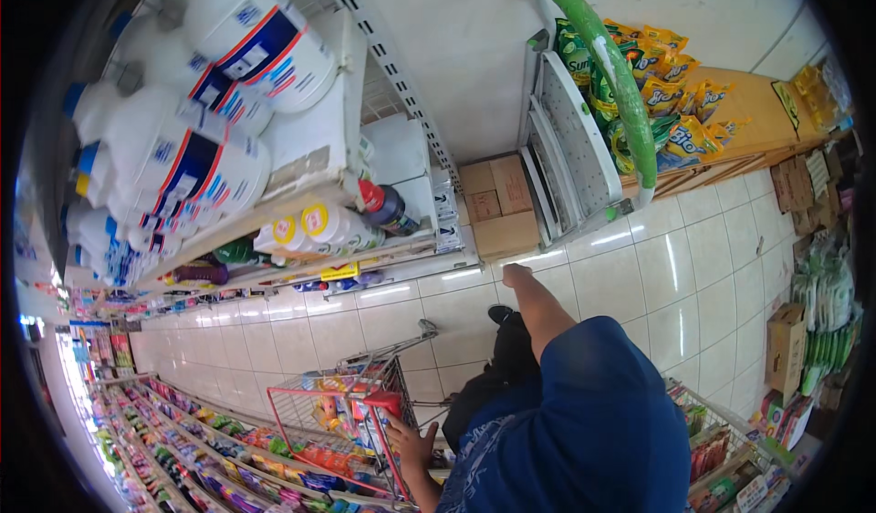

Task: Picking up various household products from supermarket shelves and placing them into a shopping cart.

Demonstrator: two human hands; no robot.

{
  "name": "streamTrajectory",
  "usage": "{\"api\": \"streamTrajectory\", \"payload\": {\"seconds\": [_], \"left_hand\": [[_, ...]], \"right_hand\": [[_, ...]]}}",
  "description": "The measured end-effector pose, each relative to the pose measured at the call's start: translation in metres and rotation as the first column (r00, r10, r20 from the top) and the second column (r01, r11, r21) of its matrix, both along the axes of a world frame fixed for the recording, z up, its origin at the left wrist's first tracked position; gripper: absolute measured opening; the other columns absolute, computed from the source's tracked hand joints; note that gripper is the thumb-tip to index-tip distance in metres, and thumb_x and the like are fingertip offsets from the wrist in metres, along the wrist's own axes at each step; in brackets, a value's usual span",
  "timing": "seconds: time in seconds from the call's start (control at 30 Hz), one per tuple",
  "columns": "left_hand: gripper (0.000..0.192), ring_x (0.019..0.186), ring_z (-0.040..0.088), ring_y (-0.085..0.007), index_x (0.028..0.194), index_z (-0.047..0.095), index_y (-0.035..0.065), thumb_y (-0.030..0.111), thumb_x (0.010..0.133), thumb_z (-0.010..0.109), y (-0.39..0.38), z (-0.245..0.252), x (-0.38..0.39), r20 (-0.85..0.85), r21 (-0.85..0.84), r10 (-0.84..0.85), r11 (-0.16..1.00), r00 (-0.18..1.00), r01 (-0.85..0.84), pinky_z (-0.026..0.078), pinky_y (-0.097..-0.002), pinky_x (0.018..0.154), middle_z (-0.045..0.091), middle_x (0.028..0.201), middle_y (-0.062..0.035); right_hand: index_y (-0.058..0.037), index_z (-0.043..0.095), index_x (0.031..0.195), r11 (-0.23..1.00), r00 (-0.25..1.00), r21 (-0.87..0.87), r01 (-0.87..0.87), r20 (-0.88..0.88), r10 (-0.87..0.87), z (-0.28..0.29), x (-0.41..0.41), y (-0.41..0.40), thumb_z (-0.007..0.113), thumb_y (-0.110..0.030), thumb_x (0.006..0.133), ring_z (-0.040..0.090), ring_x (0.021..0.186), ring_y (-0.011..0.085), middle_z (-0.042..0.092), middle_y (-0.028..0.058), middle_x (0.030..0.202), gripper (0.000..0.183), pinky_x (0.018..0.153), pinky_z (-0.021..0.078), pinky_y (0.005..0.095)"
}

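Note:
My left hand [413,443] is at the red handle [391,444] of a wire shopping cart [342,393]. Its thumb stands apart from the fingers, which touch the handle without wrapping round it. Several colourful packaged goods [332,410] lie inside the cart. On the other side of my body, my right hand [518,275] hangs low at the end of a bent arm. Its fingers look curled, but their undersides are hidden. In the view it appears just below some stacked cardboard boxes [506,236], apart from them as far as I can tell.
Shelving [301,150] holds large white bottles [188,150] with blue caps. Beside the boxes leans a folded step ladder [575,123] with a green-wrapped rail [619,68]. Detergent bags [674,95] sit on a wooden counter [759,102]. Packed shelves [226,444] line the aisle of tiled floor [465,307].

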State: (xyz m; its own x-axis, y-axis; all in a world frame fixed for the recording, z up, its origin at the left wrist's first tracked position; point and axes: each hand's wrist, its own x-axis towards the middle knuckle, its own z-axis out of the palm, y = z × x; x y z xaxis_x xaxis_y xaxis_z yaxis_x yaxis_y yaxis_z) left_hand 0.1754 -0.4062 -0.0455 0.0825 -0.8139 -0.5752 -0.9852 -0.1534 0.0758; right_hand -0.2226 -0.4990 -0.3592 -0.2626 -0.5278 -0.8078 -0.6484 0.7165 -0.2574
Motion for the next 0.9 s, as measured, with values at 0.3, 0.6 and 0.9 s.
{"api": "streamTrajectory", "payload": {"seconds": [0.3,0.6,0.9], "left_hand": [[0.138,0.129,0.006,-0.0550,0.137,-0.023,0.0027,0.053,0.057,0.079,-0.005,-0.008,-0.005,0.014,0.138,0.043,0.989,0.999,-0.044,0.012,-0.0575,0.105,-0.001,0.139,-0.0365],[0.140,0.128,0.005,-0.0559,0.135,-0.025,-0.0018,0.056,0.059,0.077,0.008,-0.010,0.021,0.137,0.131,0.060,0.988,0.989,-0.078,0.012,-0.0593,0.103,-0.006,0.136,-0.0411],[0.140,0.129,0.001,-0.0555,0.134,-0.025,-0.0039,0.059,0.058,0.075,-0.007,-0.015,0.003,0.113,0.197,0.047,0.978,0.992,-0.068,0.009,-0.0596,0.103,-0.007,0.137,-0.0413]], "right_hand": [[-0.0090,0.060,0.110,0.820,0.868,-0.334,0.466,-0.005,-0.496,-0.007,-0.029,-0.141,0.062,-0.033,0.080,0.057,0.105,0.0293,0.061,0.0125,0.111,0.038,0.086,0.0468,0.0425],[-0.0097,0.057,0.109,0.850,0.917,-0.362,0.383,0.037,-0.397,0.014,0.008,-0.235,0.062,-0.031,0.081,0.054,0.107,0.0277,0.054,0.0094,0.114,0.036,0.087,0.0461,0.0430],[-0.0119,0.049,0.115,0.692,0.741,-0.393,0.606,-0.040,-0.671,-0.011,0.001,-0.243,0.069,-0.023,0.072,0.056,0.106,0.0290,0.055,0.0110,0.113,0.049,0.088,0.0440,0.0481]]}}
